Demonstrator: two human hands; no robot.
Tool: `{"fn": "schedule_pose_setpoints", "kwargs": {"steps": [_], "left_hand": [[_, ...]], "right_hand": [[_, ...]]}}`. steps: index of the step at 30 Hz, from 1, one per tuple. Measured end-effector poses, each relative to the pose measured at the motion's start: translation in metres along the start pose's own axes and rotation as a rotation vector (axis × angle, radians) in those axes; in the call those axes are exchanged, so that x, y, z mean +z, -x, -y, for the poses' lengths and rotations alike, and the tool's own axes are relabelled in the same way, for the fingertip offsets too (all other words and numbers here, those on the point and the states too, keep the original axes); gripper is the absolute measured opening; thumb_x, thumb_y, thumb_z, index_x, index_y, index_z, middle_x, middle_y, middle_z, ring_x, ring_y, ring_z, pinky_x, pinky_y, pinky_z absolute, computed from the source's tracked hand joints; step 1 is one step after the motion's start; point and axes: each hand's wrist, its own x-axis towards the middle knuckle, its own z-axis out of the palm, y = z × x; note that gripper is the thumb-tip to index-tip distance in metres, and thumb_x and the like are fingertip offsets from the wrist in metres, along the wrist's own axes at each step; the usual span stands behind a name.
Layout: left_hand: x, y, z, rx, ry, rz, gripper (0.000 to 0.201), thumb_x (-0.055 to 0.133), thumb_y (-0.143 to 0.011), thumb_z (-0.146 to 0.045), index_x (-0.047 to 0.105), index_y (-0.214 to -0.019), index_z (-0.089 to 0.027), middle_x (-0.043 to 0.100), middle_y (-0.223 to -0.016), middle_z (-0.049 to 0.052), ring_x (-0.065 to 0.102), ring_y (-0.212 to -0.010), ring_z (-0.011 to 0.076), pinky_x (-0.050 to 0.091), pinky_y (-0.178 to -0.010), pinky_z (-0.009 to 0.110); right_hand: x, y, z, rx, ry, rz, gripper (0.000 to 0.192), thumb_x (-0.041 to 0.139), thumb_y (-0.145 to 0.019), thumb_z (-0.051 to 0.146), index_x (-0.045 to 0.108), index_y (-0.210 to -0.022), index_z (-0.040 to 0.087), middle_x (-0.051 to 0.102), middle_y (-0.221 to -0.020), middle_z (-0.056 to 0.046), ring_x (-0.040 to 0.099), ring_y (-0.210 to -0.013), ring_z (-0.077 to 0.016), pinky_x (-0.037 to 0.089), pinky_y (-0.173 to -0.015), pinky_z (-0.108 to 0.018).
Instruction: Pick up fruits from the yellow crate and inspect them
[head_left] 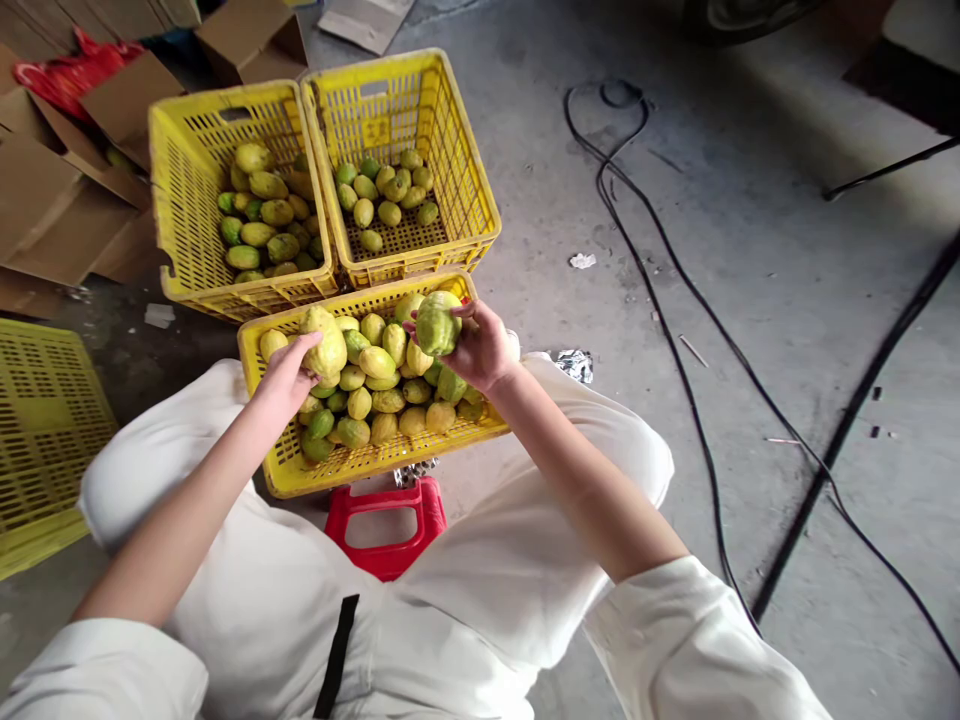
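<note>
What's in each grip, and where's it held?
Left grip: a yellow fruit, by its left side. Right grip: a green fruit, by its sides.

Fruits (376,362) in three crates (390,461)

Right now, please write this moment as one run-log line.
left hand: holds yellow fruit | right hand: holds green fruit | below both: fruit-filled yellow crate

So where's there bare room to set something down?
Best: the floor between the right back crate and the thin black cord, bar some litter. Also the floor between that cord and the thick black cable.
Crowded: the front crate, heaped with fruit under the left hand and right hand; upper left, cardboard boxes.
</note>
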Motion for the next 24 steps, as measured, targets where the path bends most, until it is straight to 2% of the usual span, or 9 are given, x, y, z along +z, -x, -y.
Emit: {"fn": "schedule_pose_setpoints", "kwargs": {"steps": [5, 8, 10, 13, 16, 20, 24], "left_hand": [[-0.001, -0.002, -0.002, -0.076, 0.036, -0.016, 0.010, 0.074, -0.083, -0.023, 0.066, -0.089, -0.023, 0.069, -0.084, 0.003, 0.064, -0.080, 0.0201, 0.050, -0.059, 0.029], [-0.002, -0.004, 0.000, -0.087, 0.009, 0.008, 0.016, 0.076, -0.082, -0.028, 0.067, -0.094, -0.023, 0.070, -0.091, 0.005, 0.067, -0.086, 0.0230, 0.052, -0.062, 0.031], [-0.002, -0.004, 0.001, -0.110, -0.008, 0.014, 0.019, 0.076, -0.083, -0.030, 0.067, -0.098, -0.023, 0.071, -0.098, 0.006, 0.068, -0.091, 0.0249, 0.055, -0.069, 0.035], [0.000, -0.001, 0.000, -0.162, 0.001, 0.011, 0.021, 0.074, -0.085, -0.032, 0.067, -0.102, -0.022, 0.072, -0.103, 0.008, 0.069, -0.095, 0.0266, 0.058, -0.079, 0.042], [0.003, 0.002, -0.003, -0.212, 0.033, 0.004, 0.026, 0.070, -0.086, -0.040, 0.067, -0.104, -0.021, 0.072, -0.102, 0.010, 0.070, -0.090, 0.0293, 0.058, -0.080, 0.049], [0.005, 0.005, -0.008, -0.230, 0.048, -0.040, 0.025, 0.066, -0.088, -0.042, 0.067, -0.102, -0.022, 0.071, -0.099, 0.009, 0.070, -0.082, 0.0283, 0.059, -0.077, 0.051], [0.005, 0.005, -0.009, -0.183, -0.009, -0.059, 0.019, 0.071, -0.087, -0.032, 0.067, -0.102, -0.022, 0.072, -0.097, 0.007, 0.070, -0.082, 0.0259, 0.057, -0.074, 0.043]], "right_hand": [[-0.008, -0.004, 0.000, -0.016, 0.065, 0.004, 0.017, 0.069, -0.085, 0.032, 0.063, -0.100, 0.024, 0.076, -0.088, -0.003, 0.077, -0.086, -0.0218, 0.067, -0.068, -0.031], [-0.011, -0.003, -0.002, 0.008, 0.117, 0.008, 0.017, 0.074, -0.083, 0.027, 0.065, -0.096, 0.024, 0.074, -0.083, 0.000, 0.074, -0.073, -0.0165, 0.062, -0.058, -0.023], [-0.010, -0.002, -0.003, 0.021, 0.106, -0.002, 0.017, 0.074, -0.082, 0.023, 0.064, -0.096, 0.023, 0.074, -0.084, 0.000, 0.075, -0.078, -0.0181, 0.063, -0.060, -0.024], [-0.009, -0.003, -0.003, 0.054, 0.037, 0.006, 0.018, 0.066, -0.084, 0.031, 0.064, -0.100, 0.022, 0.076, -0.089, -0.005, 0.077, -0.094, -0.0252, 0.068, -0.071, -0.035], [-0.010, -0.005, -0.003, 0.074, -0.019, 0.051, 0.022, 0.060, -0.083, 0.031, 0.063, -0.103, 0.023, 0.077, -0.090, -0.006, 0.078, -0.098, -0.0280, 0.069, -0.077, -0.043], [-0.011, -0.008, -0.004, 0.089, 0.005, 0.049, 0.021, 0.059, -0.085, 0.031, 0.063, -0.103, 0.024, 0.076, -0.084, -0.003, 0.077, -0.092, -0.0251, 0.067, -0.067, -0.035], [-0.011, -0.006, -0.006, 0.046, 0.083, 0.027, 0.012, 0.061, -0.086, 0.030, 0.062, -0.097, 0.026, 0.073, -0.077, 0.000, 0.075, -0.086, -0.0206, 0.062, -0.059, -0.026]]}}
